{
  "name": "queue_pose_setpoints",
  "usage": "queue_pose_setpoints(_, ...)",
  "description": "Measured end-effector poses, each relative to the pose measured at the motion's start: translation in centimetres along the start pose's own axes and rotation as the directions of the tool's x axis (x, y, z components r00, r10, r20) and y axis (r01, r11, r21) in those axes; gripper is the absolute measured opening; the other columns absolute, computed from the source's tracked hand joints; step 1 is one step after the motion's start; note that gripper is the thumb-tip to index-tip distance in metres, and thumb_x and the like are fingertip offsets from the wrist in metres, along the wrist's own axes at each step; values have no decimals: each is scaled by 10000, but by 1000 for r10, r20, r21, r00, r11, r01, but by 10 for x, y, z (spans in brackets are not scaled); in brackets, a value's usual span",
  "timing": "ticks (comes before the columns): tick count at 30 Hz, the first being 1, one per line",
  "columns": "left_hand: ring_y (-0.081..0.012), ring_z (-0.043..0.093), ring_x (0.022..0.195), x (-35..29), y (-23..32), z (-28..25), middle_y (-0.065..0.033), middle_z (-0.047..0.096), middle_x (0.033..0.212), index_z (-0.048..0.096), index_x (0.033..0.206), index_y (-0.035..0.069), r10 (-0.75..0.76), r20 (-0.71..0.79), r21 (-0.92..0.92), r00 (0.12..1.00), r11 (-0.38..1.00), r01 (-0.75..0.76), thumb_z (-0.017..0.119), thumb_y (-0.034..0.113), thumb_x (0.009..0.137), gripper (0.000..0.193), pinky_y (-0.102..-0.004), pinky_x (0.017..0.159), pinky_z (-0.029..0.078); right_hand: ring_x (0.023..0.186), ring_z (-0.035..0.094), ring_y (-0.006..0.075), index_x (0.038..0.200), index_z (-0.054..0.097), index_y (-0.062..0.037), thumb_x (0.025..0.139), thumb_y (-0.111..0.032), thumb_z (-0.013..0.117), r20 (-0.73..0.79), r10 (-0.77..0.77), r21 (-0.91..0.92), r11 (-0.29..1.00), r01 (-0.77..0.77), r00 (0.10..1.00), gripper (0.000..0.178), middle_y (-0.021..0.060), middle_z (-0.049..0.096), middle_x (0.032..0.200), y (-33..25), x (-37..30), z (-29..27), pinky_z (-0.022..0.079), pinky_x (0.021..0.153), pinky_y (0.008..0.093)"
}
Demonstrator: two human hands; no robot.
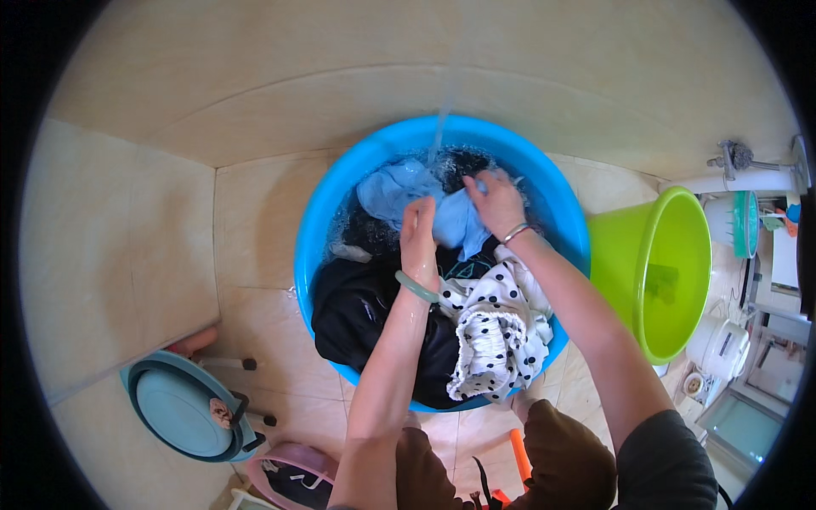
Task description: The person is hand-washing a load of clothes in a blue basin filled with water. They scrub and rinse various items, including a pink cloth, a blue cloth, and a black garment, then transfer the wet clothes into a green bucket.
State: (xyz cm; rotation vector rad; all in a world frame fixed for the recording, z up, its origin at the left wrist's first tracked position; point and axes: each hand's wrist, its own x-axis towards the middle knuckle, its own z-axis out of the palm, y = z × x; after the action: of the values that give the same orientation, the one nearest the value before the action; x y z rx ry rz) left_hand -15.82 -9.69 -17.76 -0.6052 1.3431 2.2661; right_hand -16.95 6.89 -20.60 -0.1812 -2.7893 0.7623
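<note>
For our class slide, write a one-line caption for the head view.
Left hand and right hand at light-blue cloth in a blue tub, water running in, polka-dot fabric nearby.

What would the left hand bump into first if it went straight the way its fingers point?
The left hand would probably meet the light blue cloth in the tub, though its height above it is unclear.
</note>
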Motion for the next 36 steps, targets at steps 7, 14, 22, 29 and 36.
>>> queue_pose_setpoints(7,-250,445,1255,51,-35,-31,-58,436,1392,323,1438,161,-139,76,-284,987,946,155,520,273,988,504,-465,1011,388,1007,579,416,1054,614,-29,867,-352,647,413,-67,-156,977,144,908,375,247,570,1073,27,-9,5,489,864,475)
queue_pose_setpoints(14,-230,561,1112,39,-18,-29,-70,589,1223,500,1299,110,-83,217,-364,973,918,159,586,309,953,409,-409,953,460,966,571,381,996,630,-63,774,-166,695,164,-114,98,990,99,980,253,182,548,1054,-41,-26,-4,501,826,461)
queue_pose_setpoints(22,-111,442,596,2,15,-14,7,449,697,543,968,79,-307,704,-382,641,597,706,546,577,905,502,-251,517,376,852,583,238,887,636,-124,711,-232,754,87,-481,233,861,452,872,238,71,538,978,-139,-72,-63,511,632,332)
queue_pose_setpoints(29,-115,475,688,-17,5,-2,-9,490,762,563,1036,104,-15,430,-458,903,858,232,533,513,929,424,-257,597,411,624,583,225,733,605,-143,711,-201,749,-132,-440,117,883,455,888,157,41,547,832,-149,-42,-51,468,460,306)
queue_pose_setpoints(36,-173,574,998,-21,17,21,-54,618,1022,591,1213,7,-150,-133,-320,980,942,101,563,301,947,398,-311,889,443,701,656,297,761,670,-138,753,-195,661,-174,-243,110,958,265,954,59,116,663,800,-61,2,-23,535,557,398)
